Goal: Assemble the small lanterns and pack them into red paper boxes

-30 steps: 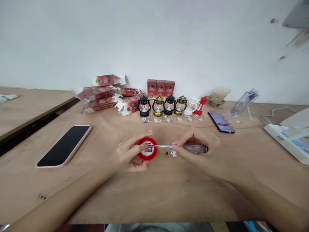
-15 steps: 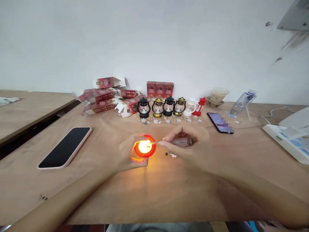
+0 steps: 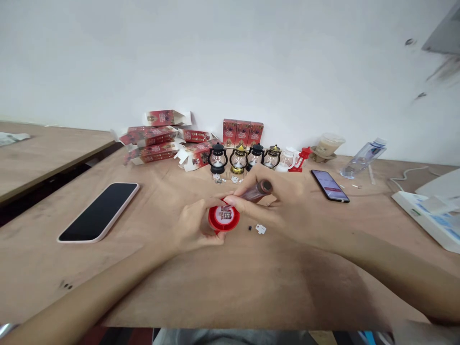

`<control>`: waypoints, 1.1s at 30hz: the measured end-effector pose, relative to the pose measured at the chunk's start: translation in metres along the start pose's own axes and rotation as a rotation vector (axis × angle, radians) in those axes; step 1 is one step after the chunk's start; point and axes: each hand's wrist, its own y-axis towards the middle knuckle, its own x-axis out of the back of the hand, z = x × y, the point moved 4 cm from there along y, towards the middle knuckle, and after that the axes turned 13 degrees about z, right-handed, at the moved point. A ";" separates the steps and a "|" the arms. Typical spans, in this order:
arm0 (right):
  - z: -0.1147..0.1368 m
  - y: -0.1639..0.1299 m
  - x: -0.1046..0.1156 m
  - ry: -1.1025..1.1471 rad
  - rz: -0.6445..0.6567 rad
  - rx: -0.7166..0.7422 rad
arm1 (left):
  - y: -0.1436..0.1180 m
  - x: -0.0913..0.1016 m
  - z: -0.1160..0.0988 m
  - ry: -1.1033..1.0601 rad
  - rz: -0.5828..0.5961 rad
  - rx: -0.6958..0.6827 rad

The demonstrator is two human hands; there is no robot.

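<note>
My left hand (image 3: 197, 221) is closed round a small red lantern (image 3: 234, 225), whose round base faces me with the battery compartment showing inside. My right hand (image 3: 264, 196) grips a screwdriver (image 3: 256, 191) by its clear handle, its tip slanting down to the edge of that compartment. The lantern's light is off. Just right of it, a white plastic cover (image 3: 260, 229) and a tiny black piece (image 3: 250, 228) lie on the table. The rest of the lantern is hidden behind its base and my fingers.
Several lanterns (image 3: 217, 159) stand in a row behind my hands, small white parts before them. Red boxes (image 3: 158, 152) are piled at the back left; three stand upright (image 3: 243, 133). A phone (image 3: 99, 212) lies left; another phone (image 3: 329, 186), a bottle (image 3: 364, 158) and a cup (image 3: 329, 143) are right.
The lantern's bright glow has gone out. My right hand has moved left and up, and the screwdriver now stands more steeply over the base.
</note>
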 end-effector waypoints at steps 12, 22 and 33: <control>0.010 0.000 0.004 -0.157 0.131 0.037 | 0.003 0.001 -0.002 -0.092 0.024 -0.021; -0.006 0.017 0.004 -0.011 0.105 -0.140 | 0.002 -0.002 -0.004 -0.016 0.083 -0.054; 0.009 0.024 -0.004 -0.165 0.197 -0.053 | 0.004 -0.003 -0.004 0.020 0.036 -0.006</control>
